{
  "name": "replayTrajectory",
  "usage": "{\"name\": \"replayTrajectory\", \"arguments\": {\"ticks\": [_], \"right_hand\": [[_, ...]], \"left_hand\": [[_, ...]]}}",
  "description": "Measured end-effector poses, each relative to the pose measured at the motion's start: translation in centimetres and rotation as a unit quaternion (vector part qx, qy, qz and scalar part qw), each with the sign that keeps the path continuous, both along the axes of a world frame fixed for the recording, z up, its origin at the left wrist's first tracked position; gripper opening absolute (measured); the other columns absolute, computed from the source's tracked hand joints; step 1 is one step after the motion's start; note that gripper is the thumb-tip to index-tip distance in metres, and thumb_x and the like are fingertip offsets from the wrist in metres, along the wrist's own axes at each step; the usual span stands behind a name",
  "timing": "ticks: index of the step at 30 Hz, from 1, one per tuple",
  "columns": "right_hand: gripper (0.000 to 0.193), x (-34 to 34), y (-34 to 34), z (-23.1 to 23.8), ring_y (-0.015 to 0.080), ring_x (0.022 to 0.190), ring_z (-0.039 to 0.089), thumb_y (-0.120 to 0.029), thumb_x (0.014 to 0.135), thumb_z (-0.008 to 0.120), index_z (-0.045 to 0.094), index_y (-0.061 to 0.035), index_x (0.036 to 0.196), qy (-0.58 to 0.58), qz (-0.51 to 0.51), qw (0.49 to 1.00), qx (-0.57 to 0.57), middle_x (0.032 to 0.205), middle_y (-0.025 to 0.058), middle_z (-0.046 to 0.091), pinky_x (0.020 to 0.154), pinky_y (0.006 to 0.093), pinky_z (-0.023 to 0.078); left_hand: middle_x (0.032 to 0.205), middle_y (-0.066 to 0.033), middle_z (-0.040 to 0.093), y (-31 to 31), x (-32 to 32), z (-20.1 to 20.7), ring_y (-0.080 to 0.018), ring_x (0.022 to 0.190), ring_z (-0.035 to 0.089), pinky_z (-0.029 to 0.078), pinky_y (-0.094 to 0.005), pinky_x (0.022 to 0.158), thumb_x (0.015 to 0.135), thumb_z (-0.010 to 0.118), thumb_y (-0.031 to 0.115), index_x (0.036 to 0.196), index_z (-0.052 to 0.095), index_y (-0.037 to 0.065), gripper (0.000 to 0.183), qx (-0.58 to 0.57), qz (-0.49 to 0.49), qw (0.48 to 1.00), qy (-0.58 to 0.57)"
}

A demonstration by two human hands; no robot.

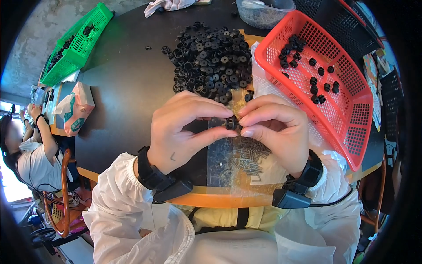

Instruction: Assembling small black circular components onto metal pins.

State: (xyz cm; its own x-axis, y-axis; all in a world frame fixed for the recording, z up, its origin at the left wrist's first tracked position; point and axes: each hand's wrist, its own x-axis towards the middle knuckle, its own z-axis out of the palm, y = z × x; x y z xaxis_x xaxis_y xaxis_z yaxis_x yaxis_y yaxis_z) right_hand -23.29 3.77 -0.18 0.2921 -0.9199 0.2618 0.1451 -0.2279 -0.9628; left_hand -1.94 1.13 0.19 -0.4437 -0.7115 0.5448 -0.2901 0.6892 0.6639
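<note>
A small black plastic part [231,123] sits between the fingertips of both my hands, above the near middle of the table. My left hand [178,127] pinches it from the left with thumb and index finger. From the right, the thumb and fingers of my right hand [281,125] close on it too, hiding part of it. Just beyond my hands lies a heap of round black plastic parts [211,57], many with a centre hole. Under and beside my right hand is a pile of thin metal screws or pins [248,158] on clear plastic sheeting.
On the right, a red basket [362,127] holds several black parts. A clear bowl [263,17] with small metal pieces stands at the back, near black crates [336,24]. A green basket [94,39] and tissue pack [83,105] are at left, where another person [37,163] sits.
</note>
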Motion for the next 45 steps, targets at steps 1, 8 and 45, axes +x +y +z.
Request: {"name": "replayTrajectory", "arguments": {"ticks": [1, 8, 45], "right_hand": [[0.021, -0.1, -0.1, -0.2, 0.0162, 0.097, 0.062, 0.008, 0.079, 0.069, 0.068, 0.0013, 0.099, 0.004, 0.007, 1.0, -0.003, 0.106, 0.0097, 0.062, 0.086, 0.0279, 0.053], [0.031, 0.1, -0.5, -0.3, 0.0136, 0.094, 0.058, -0.001, 0.08, 0.072, 0.065, -0.0005, 0.11, 0.03, 0.034, 0.998, 0.049, 0.106, 0.0076, 0.06, 0.082, 0.0276, 0.049], [0.032, -0.5, -0.4, -0.7, 0.0189, 0.092, 0.059, 0.003, 0.077, 0.069, 0.067, 0.001, 0.109, 0.074, 0.101, 0.991, -0.046, 0.102, 0.0086, 0.061, 0.079, 0.0289, 0.048]], "left_hand": [[0.089, -0.0101, 0.071, 0.0, 0.0, 0.0, -0.0213, 0.082, 0.067, 0.05, -0.0304, 0.074, 0.063, 0.086, 0.007, 0.089, 0.069, 0.002, 0.032, -0.004, 0.0, 1.0, -0.002], [0.084, -0.0051, 0.067, -0.5, 0.0, 0.0, -0.0192, 0.078, 0.062, 0.047, -0.0286, 0.067, 0.059, 0.087, 0.013, 0.09, 0.071, 0.005, 0.036, -0.082, -0.017, 0.996, -0.018], [0.074, -0.0016, 0.063, 0.9, -0.3, 0.4, -0.0144, 0.056, 0.061, 0.048, -0.0249, 0.049, 0.058, 0.081, 0.004, 0.089, 0.073, 0.009, 0.032, -0.146, -0.016, 0.989, -0.005]]}}
